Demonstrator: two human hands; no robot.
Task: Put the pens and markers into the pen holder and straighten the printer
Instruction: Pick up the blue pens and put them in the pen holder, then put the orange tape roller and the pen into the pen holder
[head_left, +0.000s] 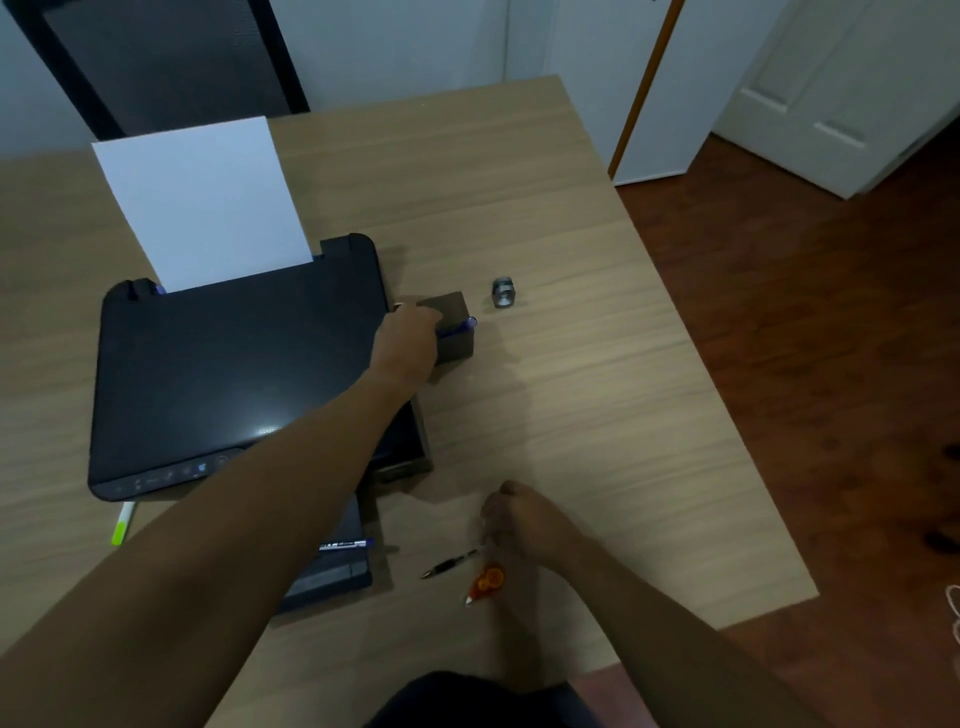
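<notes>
The dark square pen holder (456, 349) stands just right of the black printer (234, 374), which lies askew to the table edges with a white sheet (202, 208) in its rear feed. My left hand (410, 340) reaches across the printer and pinches a blue pen (464, 326) lying over the holder's top. My right hand (519, 522) is curled, blurred, by the end of a black pen (448, 564) on the table; contact is unclear. A blue marker (347, 544) rests on the printer's front tray. A green highlighter (123, 524) pokes out under the printer's front left.
An orange correction-tape roller (485, 583) lies beside the black pen. A small metal sharpener (503, 292) stands right of the holder. The wooden table (597, 395) ends at right over brown floor. A black chair back (171, 57) is behind the table.
</notes>
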